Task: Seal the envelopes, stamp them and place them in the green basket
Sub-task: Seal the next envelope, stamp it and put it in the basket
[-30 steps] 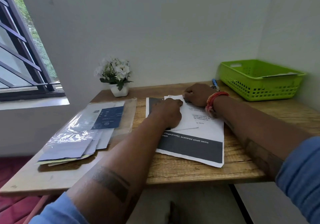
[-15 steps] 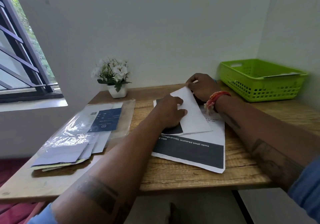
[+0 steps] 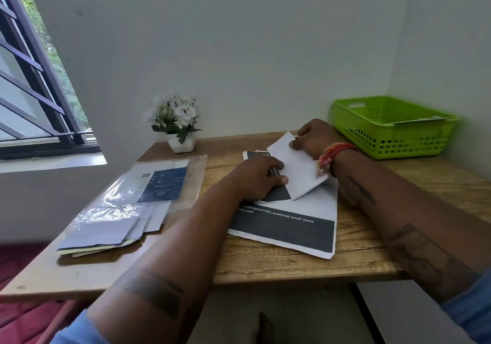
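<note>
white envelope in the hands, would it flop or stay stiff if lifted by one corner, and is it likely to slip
The white envelope looks thin and flat, so it is probably very light and would bend somewhat from one corner. It lies on a smooth printed sheet, so it may slide easily. The left hand and right hand each hold an edge, likely enough to steady it.

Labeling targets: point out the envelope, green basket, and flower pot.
envelope point(image 3: 300, 169): head view, middle of its white face.
green basket point(image 3: 398, 141): head view, front perforated wall.
flower pot point(image 3: 182, 143): head view, white pot's front.
</note>
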Action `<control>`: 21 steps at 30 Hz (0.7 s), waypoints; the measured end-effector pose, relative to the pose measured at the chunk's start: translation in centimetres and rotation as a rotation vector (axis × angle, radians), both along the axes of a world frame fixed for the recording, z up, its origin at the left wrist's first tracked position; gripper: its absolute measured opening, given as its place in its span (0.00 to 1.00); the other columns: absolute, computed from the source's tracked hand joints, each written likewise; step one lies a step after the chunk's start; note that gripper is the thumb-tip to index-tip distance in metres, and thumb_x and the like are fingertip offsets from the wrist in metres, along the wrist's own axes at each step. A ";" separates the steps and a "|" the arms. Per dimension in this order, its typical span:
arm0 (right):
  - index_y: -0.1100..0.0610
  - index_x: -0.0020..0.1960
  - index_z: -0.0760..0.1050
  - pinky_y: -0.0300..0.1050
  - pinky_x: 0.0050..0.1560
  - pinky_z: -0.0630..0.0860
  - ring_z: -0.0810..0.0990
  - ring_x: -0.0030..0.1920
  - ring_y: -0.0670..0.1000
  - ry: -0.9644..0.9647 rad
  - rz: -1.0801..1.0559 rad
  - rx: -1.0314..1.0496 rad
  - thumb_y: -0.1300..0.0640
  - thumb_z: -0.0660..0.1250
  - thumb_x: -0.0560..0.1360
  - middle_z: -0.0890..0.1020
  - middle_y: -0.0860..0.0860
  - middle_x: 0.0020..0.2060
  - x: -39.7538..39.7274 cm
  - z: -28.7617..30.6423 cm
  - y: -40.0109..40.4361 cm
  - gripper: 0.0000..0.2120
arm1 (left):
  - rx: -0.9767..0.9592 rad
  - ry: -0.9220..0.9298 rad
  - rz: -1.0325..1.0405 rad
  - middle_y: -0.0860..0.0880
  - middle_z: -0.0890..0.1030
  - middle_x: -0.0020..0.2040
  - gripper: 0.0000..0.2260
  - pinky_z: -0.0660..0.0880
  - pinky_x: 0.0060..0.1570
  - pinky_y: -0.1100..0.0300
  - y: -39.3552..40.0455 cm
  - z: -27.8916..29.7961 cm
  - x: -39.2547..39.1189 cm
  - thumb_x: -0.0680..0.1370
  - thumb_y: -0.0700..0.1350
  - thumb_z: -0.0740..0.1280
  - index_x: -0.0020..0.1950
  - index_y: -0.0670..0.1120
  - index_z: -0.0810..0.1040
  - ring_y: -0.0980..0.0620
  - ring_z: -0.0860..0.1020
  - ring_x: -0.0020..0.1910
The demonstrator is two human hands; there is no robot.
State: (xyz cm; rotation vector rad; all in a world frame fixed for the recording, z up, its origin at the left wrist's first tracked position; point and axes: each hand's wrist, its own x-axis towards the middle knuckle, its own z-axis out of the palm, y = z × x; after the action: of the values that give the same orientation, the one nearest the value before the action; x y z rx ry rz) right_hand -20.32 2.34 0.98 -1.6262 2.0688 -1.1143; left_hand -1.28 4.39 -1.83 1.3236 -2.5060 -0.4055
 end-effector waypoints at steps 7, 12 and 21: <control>0.61 0.54 0.83 0.48 0.43 0.79 0.82 0.41 0.54 -0.397 0.181 -0.023 0.55 0.65 0.78 0.86 0.58 0.48 0.6 0.1 0.0 0.13 | 0.123 -0.055 -0.050 0.52 0.68 0.76 0.27 0.63 0.67 0.57 -0.1 0.3 1.0 0.79 0.61 0.65 0.77 0.57 0.65 0.50 0.69 0.72; 0.56 0.48 0.84 0.45 0.44 0.81 0.85 0.46 0.53 -0.406 0.269 -0.113 0.62 0.66 0.77 0.87 0.53 0.45 1.2 -0.9 -0.5 0.08 | 0.100 0.015 -0.052 0.53 0.73 0.71 0.24 0.66 0.64 0.59 -0.5 0.3 1.2 0.78 0.58 0.69 0.73 0.54 0.72 0.51 0.72 0.68; 0.54 0.53 0.84 0.46 0.52 0.81 0.85 0.49 0.52 -0.240 0.588 0.022 0.67 0.69 0.75 0.86 0.53 0.49 1.1 -1.9 -0.3 0.11 | 0.163 -0.034 -0.110 0.55 0.75 0.70 0.25 0.67 0.69 0.53 -0.5 0.6 2.3 0.77 0.61 0.69 0.73 0.61 0.70 0.53 0.73 0.66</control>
State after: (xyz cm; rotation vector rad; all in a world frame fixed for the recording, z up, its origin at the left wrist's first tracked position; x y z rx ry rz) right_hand -19.19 2.02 -0.95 -1.8124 1.3178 -1.0022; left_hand 1.00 3.89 -1.21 1.2620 -2.6304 -0.6293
